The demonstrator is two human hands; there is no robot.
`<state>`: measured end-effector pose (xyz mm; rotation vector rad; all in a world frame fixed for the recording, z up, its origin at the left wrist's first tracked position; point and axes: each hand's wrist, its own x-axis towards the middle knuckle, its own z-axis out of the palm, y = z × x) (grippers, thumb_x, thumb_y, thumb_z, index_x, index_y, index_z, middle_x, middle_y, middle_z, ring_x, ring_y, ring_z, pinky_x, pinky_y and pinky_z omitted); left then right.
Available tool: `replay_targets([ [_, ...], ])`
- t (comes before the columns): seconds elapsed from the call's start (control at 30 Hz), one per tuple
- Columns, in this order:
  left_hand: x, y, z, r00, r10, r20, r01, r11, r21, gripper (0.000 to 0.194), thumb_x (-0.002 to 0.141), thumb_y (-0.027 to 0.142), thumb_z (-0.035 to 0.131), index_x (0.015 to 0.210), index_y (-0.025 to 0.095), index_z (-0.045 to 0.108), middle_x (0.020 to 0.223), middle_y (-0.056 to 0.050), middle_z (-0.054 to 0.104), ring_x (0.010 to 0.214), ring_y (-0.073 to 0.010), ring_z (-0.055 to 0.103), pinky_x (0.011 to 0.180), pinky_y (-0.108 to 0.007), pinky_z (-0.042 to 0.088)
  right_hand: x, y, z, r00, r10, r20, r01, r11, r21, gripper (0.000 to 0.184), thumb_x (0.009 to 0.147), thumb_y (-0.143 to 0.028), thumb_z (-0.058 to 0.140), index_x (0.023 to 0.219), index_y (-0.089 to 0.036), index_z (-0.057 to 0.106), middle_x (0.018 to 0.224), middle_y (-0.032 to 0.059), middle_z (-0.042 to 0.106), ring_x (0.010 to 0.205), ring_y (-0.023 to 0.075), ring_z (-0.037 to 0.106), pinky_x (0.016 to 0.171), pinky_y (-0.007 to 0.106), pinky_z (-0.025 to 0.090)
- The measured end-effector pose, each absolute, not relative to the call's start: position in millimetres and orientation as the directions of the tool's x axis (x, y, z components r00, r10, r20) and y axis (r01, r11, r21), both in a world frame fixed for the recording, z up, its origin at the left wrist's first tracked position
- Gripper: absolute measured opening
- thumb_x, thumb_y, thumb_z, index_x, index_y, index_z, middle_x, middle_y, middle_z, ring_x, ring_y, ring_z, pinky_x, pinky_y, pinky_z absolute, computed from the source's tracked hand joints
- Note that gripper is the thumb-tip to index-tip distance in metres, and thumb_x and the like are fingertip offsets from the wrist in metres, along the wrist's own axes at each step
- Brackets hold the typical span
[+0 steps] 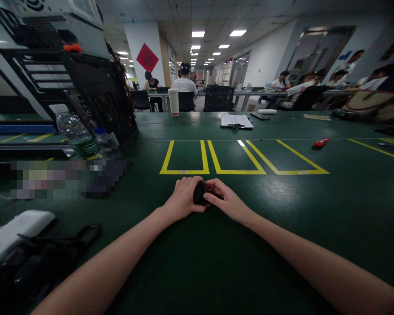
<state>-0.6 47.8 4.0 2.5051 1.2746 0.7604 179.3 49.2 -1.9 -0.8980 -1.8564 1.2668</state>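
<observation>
Broad tabletop [292, 210], yellow tape edges [241, 172] ahead, black object [198, 194] in grip of left hand [183, 197] and right hand [227, 199]

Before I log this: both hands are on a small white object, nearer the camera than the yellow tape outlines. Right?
Only the colour is wrong: the head view shows a small black object at the left hand and right hand. The rest stands.

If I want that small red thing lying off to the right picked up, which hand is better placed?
Probably the right hand: it is nearer the small elongated red object on the dark green table, while the left hand is wrapped around the small black object.
</observation>
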Motion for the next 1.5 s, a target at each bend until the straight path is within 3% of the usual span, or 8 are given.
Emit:
replay_targets([
  [0.27,0.2,47.8,2.1,0.485,0.795,0.366,0.697,-0.603,0.387,0.056,0.065,0.036,0.070,0.110,0.020,0.041,0.101,-0.006,0.053,0.090,-0.0239,0.049,0.078,-0.036,0.038,178.5,49.8,-5.0,-0.496,0.840,0.219,0.090,0.301,-0.949,0.019,0.081,-0.026,0.056,0.099,-0.024,0.050,0.098,0.0011,0.053,0.093,0.0177,0.057,0.078,0.035,0.049],
  [0.43,0.8,48.6,0.8,0.481,0.798,0.362,0.705,-0.598,0.381,0.057,0.064,0.036,0.071,0.110,0.020,0.040,0.101,-0.005,0.053,0.090,-0.0242,0.049,0.078,-0.036,0.038,177.7,51.2,-5.7,-0.473,0.860,0.193,0.120,0.280,-0.953,0.028,0.080,-0.025,0.057,0.106,-0.021,0.047,0.104,0.0041,0.054,0.097,0.0190,0.056,0.083,0.038,0.048],
  [0.77,-0.4,49.9,-0.7,0.482,0.791,0.376,0.695,-0.607,0.386,0.057,0.064,0.035,0.070,0.110,0.020,0.040,0.101,-0.005,0.053,0.091,-0.0242,0.049,0.078,-0.036,0.038,179.3,50.8,-4.9,-0.502,0.837,0.218,0.087,0.299,-0.950,0.018,0.080,-0.025,0.058,0.096,-0.023,0.050,0.098,0.0010,0.053,0.094,0.0182,0.057,0.081,0.037,0.048],
  [0.97,0.0,48.5,3.2,0.482,0.814,0.325,0.697,-0.581,0.421,0.054,0.066,0.035,0.069,0.109,0.021,0.040,0.103,-0.005,0.053,0.094,-0.0250,0.049,0.080,-0.039,0.038,179.7,50.5,-5.3,-0.493,0.855,0.161,0.177,0.281,-0.943,0.026,0.081,-0.029,0.056,0.105,-0.022,0.048,0.105,0.0043,0.054,0.099,0.0199,0.055,0.086,0.041,0.046],
  [1.17,-0.1,48.3,5.4,0.486,0.816,0.313,0.701,-0.578,0.418,0.054,0.065,0.031,0.070,0.109,0.020,0.041,0.103,-0.006,0.053,0.094,-0.0252,0.049,0.080,-0.039,0.039,180.6,48.0,-2.1,-0.530,0.811,0.247,0.100,0.349,-0.932,0.024,0.079,-0.023,0.059,0.101,-0.023,0.049,0.102,0.0016,0.053,0.100,0.0188,0.055,0.089,0.040,0.045],
  [1.5,0.5,50.9,0.6,0.472,0.814,0.339,0.716,-0.578,0.391,0.054,0.064,0.033,0.070,0.108,0.021,0.041,0.100,-0.005,0.053,0.091,-0.0254,0.050,0.078,-0.039,0.039,179.1,49.3,-3.4,-0.510,0.836,0.202,0.143,0.314,-0.939,0.025,0.080,-0.024,0.057,0.104,-0.022,0.048,0.105,0.0035,0.053,0.098,0.0188,0.055,0.086,0.040,0.047],
])
